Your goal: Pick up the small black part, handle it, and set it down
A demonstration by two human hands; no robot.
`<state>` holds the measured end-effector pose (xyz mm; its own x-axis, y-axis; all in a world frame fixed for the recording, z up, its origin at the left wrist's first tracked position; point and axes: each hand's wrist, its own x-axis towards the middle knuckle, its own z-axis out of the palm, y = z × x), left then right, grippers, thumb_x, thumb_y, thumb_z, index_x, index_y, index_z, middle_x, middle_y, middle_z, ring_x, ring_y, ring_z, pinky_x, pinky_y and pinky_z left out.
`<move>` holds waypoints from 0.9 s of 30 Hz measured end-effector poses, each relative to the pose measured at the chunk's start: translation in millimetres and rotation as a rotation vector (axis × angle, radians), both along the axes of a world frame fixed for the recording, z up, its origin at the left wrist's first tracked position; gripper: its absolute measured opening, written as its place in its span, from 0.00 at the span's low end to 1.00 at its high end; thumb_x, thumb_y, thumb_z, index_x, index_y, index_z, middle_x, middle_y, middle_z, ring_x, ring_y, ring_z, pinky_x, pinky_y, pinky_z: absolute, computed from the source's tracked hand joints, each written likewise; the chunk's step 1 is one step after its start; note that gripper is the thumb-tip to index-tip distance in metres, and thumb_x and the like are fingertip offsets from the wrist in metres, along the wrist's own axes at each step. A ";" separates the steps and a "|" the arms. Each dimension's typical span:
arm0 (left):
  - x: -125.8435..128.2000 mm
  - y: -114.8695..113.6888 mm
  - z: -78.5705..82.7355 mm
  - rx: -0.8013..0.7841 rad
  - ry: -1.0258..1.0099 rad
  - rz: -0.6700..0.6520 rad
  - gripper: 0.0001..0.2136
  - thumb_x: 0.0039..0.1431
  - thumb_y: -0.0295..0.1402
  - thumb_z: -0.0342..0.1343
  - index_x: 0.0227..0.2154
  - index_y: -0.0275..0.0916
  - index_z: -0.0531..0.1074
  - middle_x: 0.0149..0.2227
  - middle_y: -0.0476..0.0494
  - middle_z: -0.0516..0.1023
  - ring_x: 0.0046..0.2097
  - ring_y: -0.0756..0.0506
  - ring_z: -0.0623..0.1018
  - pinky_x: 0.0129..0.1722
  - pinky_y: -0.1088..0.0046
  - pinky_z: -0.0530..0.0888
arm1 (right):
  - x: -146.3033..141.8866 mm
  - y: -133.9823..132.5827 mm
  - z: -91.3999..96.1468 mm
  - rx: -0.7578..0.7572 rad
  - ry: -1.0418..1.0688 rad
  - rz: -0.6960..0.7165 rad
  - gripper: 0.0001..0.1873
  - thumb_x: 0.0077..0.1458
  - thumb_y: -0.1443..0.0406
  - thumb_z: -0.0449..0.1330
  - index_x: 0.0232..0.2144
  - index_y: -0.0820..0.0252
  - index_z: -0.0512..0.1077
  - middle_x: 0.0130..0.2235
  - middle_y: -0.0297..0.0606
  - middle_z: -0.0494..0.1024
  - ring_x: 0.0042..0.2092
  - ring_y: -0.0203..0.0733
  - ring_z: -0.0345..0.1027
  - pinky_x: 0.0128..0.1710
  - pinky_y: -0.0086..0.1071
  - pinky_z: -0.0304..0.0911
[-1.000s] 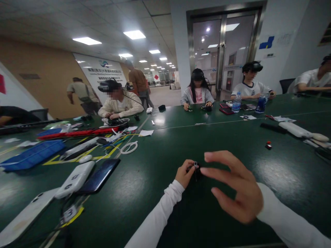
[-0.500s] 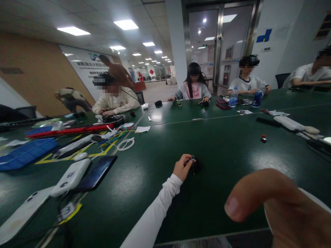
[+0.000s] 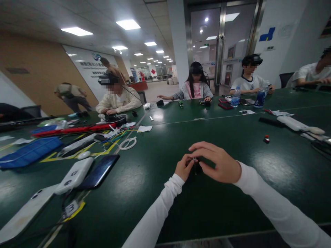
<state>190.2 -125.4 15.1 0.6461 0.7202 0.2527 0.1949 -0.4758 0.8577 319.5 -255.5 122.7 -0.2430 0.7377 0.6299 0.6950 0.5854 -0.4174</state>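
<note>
My left hand is closed in a pinch on a small grey piece in the middle of the green table. A thin bit hangs below the piece, and something dark behind it is too small to name. Close on its right, my right hand arches over with thumb and fingers apart. Its fingertips come close to the piece; whether they touch it I cannot tell.
To the left lie a dark phone, a white device, a blue tray and a coiled white cable. A small red-and-black part sits to the right. Water bottles and several people are across the table.
My right hand has come in from the lower right foreground to the small grey piece. My left hand keeps its pinch in place. A person across the table has stretched out an arm.
</note>
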 end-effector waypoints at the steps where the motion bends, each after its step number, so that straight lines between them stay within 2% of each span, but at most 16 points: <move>1: -0.5 0.6 -0.8 -0.010 -0.009 -0.040 0.08 0.52 0.33 0.46 0.35 0.37 0.64 0.33 0.45 0.73 0.37 0.48 0.72 0.38 0.69 0.68 | 9.9 17.6 -21.9 -0.121 -0.008 -0.020 0.23 0.45 0.67 0.55 0.47 0.55 0.60 0.45 0.39 0.64 0.36 0.37 0.64 0.40 0.36 0.63; 3: -1.4 2.5 -3.1 -0.012 -0.019 -0.075 0.08 0.52 0.32 0.45 0.35 0.37 0.63 0.34 0.45 0.73 0.38 0.48 0.72 0.39 0.70 0.67 | 27.7 45.9 -65.9 -0.353 -0.007 -0.049 0.33 0.40 0.63 0.59 0.51 0.57 0.54 0.45 0.43 0.62 0.30 0.35 0.64 0.34 0.36 0.64; 5: -2.0 4.4 -5.7 -0.001 -0.016 -0.086 0.08 0.52 0.32 0.45 0.35 0.37 0.63 0.34 0.46 0.72 0.38 0.49 0.72 0.39 0.70 0.67 | 40.1 62.8 -100.9 -0.508 0.011 -0.048 0.41 0.36 0.61 0.62 0.52 0.59 0.51 0.45 0.46 0.61 0.28 0.34 0.63 0.32 0.36 0.64; 8: -2.5 6.1 -8.4 0.041 0.001 -0.086 0.09 0.53 0.32 0.44 0.36 0.38 0.63 0.35 0.46 0.72 0.38 0.49 0.72 0.38 0.70 0.67 | 49.6 70.6 -126.6 -0.587 0.109 -0.003 0.45 0.33 0.59 0.64 0.53 0.58 0.48 0.46 0.45 0.60 0.29 0.33 0.63 0.32 0.35 0.63; 11: -3.4 7.6 -9.6 0.103 0.053 -0.077 0.09 0.54 0.32 0.43 0.37 0.38 0.62 0.35 0.45 0.71 0.38 0.49 0.71 0.37 0.71 0.67 | 56.7 70.5 -132.6 -0.640 0.290 0.066 0.45 0.34 0.60 0.63 0.53 0.53 0.47 0.48 0.44 0.59 0.31 0.33 0.63 0.29 0.32 0.63; 13: -5.5 10.1 -10.2 0.181 0.123 -0.053 0.09 0.54 0.32 0.43 0.37 0.39 0.63 0.35 0.45 0.71 0.38 0.49 0.71 0.38 0.71 0.66 | 63.5 71.2 -136.2 -0.681 0.465 0.088 0.40 0.37 0.60 0.62 0.52 0.53 0.49 0.48 0.43 0.59 0.33 0.34 0.64 0.29 0.32 0.64; 18: -21.0 30.0 -13.0 0.396 0.311 0.072 0.09 0.53 0.31 0.44 0.38 0.40 0.63 0.35 0.45 0.69 0.39 0.49 0.69 0.40 0.70 0.65 | 79.3 76.7 -151.2 -0.673 0.880 -0.005 0.29 0.41 0.61 0.59 0.47 0.55 0.57 0.45 0.43 0.63 0.35 0.38 0.65 0.30 0.34 0.65; 23: -53.4 67.9 -15.6 0.470 0.425 0.236 0.10 0.54 0.32 0.42 0.38 0.40 0.62 0.35 0.45 0.70 0.39 0.49 0.69 0.40 0.71 0.65 | 77.6 76.4 -153.9 -0.697 0.899 -0.017 0.26 0.41 0.61 0.59 0.44 0.55 0.60 0.43 0.42 0.66 0.36 0.40 0.65 0.30 0.36 0.65; 27: -93.5 99.6 -15.1 0.494 0.537 0.432 0.10 0.54 0.33 0.42 0.38 0.40 0.61 0.36 0.44 0.70 0.40 0.48 0.69 0.40 0.71 0.64 | 74.4 72.5 -152.1 -0.705 0.862 -0.008 0.25 0.41 0.61 0.59 0.44 0.56 0.61 0.43 0.42 0.66 0.36 0.41 0.65 0.31 0.36 0.64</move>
<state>96.7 -25.9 0.1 0.4617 0.8190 0.3406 0.7673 -0.5614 0.3099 393.9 -183.0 -29.4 0.0808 0.9964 0.0250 0.0149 0.0239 -0.9996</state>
